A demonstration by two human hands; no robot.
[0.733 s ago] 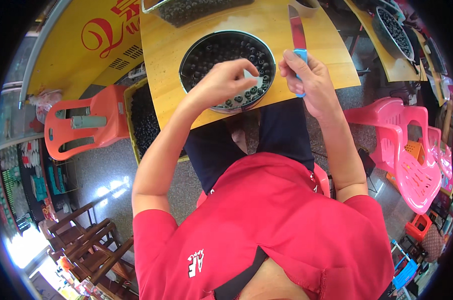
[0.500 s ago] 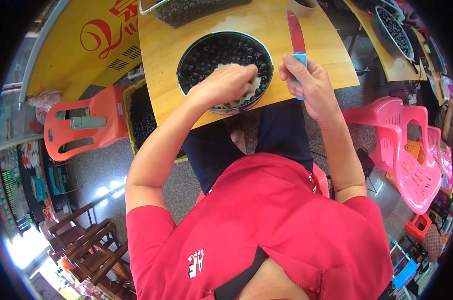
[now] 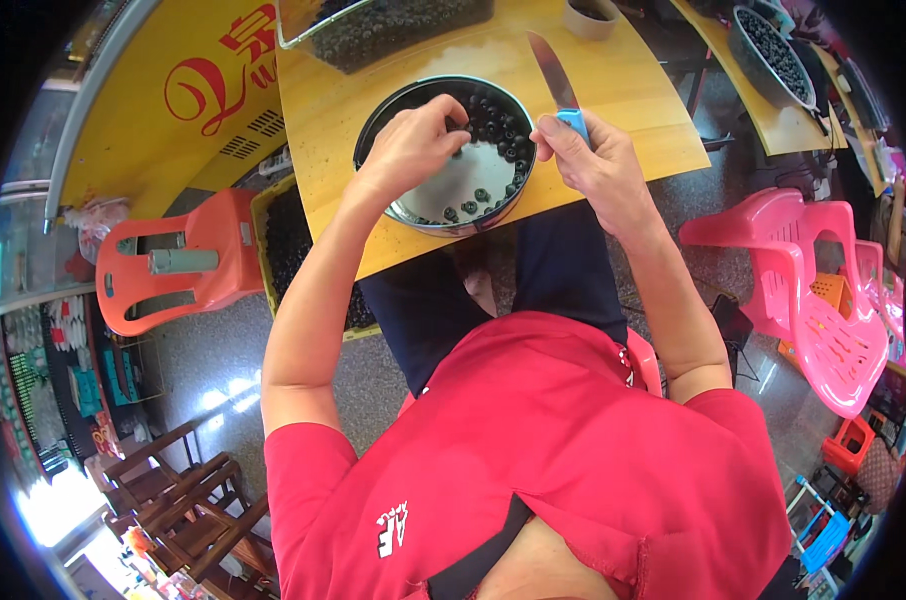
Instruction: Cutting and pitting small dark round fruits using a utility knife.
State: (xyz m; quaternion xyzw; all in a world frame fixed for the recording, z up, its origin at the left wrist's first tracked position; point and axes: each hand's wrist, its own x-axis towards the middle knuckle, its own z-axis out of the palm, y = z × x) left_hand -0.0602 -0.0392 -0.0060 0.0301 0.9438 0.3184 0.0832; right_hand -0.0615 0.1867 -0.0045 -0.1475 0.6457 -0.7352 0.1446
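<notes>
A round metal pan point(image 3: 428, 215) is seen on the near edge of a yellow wooden table point(image 3: 623, 90). Small dark round pieces point(image 3: 498, 125) are heaped along the far side of the pan, and a few are scattered on its bare shiny floor. The left hand point(image 3: 413, 145) is held over the pan, palm down, with the wrist bent. Its fingers point(image 3: 451, 118) are curled together, and 1 dark piece looks pinched at their tips, right above the heap. The left arm is stretched forward from the red shirt point(image 3: 553, 450), with the elbow out to the side.

A knife with a blue handle point(image 3: 573, 122) is gripped in the right hand point(image 3: 598, 165), just beside the right rim of the pan. The fingers are wrapped tight around the handle, and the thumb is laid along it. The silver blade point(image 3: 551, 68) is pointed away, up over the table. The right wrist is rested at the table edge.

An orange plastic chair point(image 3: 183, 265) is seen to the left, and pink chairs point(image 3: 823, 300) to the right. A crate of more dark pieces point(image 3: 283, 240) is kept on the floor under the table.
</notes>
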